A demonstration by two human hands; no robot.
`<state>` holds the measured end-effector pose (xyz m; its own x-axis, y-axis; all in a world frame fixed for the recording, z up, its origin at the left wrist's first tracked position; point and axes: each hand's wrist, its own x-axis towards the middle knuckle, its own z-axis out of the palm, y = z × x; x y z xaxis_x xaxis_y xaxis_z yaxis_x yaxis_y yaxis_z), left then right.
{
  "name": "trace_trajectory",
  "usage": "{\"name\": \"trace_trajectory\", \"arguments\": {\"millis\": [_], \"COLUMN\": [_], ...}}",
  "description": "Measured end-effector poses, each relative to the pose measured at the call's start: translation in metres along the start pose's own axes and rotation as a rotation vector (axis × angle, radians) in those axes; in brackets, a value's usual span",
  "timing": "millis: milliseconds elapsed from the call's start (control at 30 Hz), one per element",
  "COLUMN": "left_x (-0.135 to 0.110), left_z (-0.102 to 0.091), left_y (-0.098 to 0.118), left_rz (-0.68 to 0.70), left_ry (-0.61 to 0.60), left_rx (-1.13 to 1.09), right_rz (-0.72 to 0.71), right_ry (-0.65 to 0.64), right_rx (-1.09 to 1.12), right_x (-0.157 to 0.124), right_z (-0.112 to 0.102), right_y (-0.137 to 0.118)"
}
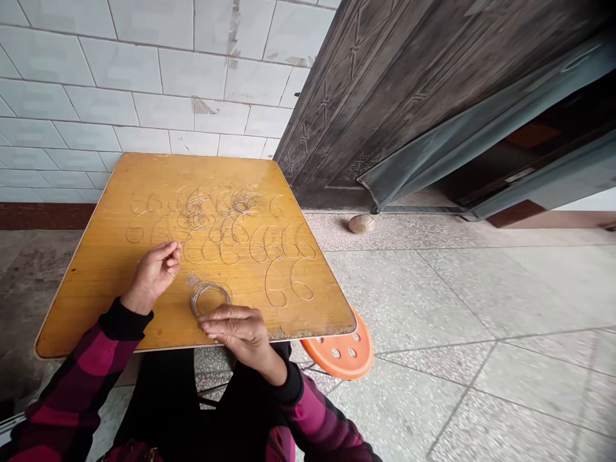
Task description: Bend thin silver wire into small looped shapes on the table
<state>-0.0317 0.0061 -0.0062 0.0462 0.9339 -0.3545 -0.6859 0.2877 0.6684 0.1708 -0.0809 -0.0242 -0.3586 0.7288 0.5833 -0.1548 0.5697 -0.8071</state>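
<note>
Black-and-magenta checked sleeves at the bottom edge. Beyond them, a white tiled wall, a dark embossed metal door standing ajar, a speckled terrazzo floor, a yellow wooden tabletop, and an orange plastic stool partly under its edge. Left hand raised just above the tabletop, fingertips pinched together, anything between them too fine to make out. Right hand nearly flat, fingers extended over the near side of a coil of thin wire, no clear grip. Wire loops spread across the tabletop's middle, tangled toward the far side. Probably light, springy and prone to snagging; best lifted singly by an outer curve. Coil's ends hidden.
</note>
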Motion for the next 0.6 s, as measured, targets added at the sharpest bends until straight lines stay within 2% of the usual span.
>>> {"name": "trace_trajectory", "arguments": {"millis": [167,267,467,600], "left_x": [0.001,0.001,0.004,0.007], "left_z": [-0.003,-0.002,-0.007,-0.014], "left_y": [0.004,0.006,0.015,0.026], "left_rz": [0.021,0.043,0.092,0.129], "left_ry": [0.021,0.032,0.026,0.033], "left_rx": [-0.041,-0.045,-0.205,-0.299], "right_rz": [-0.059,-0.084,-0.063,0.027], "right_ry": [-0.139,-0.173,-0.093,0.025], "right_rx": [-0.099,-0.128,-0.031,0.099], "right_x": [-0.009,-0.014,-0.020,-0.020], "right_z": [0.004,0.005,0.008,0.009], "right_y": [-0.010,-0.009,-0.009,-0.014]}}
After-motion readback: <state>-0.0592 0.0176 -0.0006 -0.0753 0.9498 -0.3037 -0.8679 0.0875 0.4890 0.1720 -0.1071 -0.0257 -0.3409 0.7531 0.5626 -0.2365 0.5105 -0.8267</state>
